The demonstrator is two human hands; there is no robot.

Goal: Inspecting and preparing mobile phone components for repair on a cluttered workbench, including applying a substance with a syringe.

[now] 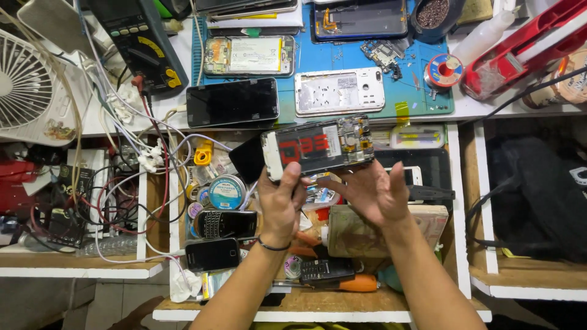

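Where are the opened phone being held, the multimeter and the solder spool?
opened phone (318,146), head view, on its battery
multimeter (143,43), head view, on its dark body
solder spool (444,70), head view, on its round top

colours on the repair bench

a black battery with a red block pattern is shown in the opened phone (318,146), beside a board speckled gold and silver. a thin black band is worn on the left hand (280,205) wrist. the work mat (361,58) is coloured bright blue. a white phone back cover (339,91) and a glossy black phone (232,102) are laid there. a black multimeter (143,40) is marked with yellow. an orange screwdriver handle (358,283) and a white fan (24,82) are seen.
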